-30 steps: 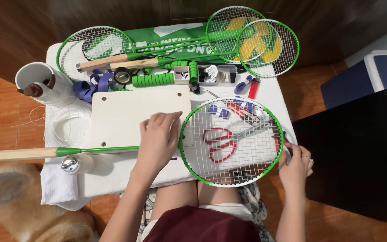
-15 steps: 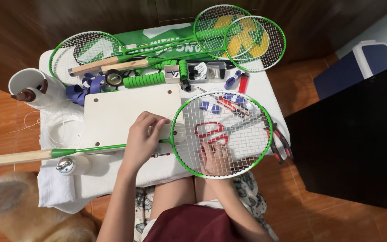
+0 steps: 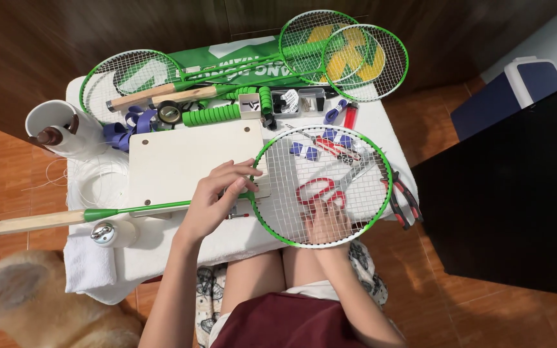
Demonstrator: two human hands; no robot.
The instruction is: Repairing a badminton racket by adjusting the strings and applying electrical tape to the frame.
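Note:
A green badminton racket lies across the white-covered table (image 3: 162,254), its wooden handle (image 3: 33,222) pointing left and its strung head (image 3: 383,169) to the right. My left hand (image 3: 217,196) grips the frame where the shaft meets the head, over a white board (image 3: 182,158). My right hand (image 3: 327,224) lies under the strings at the head's near edge, fingers apart and reaching toward red scissors (image 3: 317,190) that rest beneath the head. Small blue and red items also show through the strings.
Three more green rackets (image 3: 343,48) and a green bag (image 3: 240,61) lie at the back, with tape rolls and green grips (image 3: 217,115). A white cup (image 3: 53,125) stands left, pliers (image 3: 407,200) right. White string (image 3: 98,183) is coiled near the board. A furry animal (image 3: 27,309) sits lower left.
My right hand has come from the table's right edge to under the racket head, near the scissors. My left hand has kept its grip at the frame.

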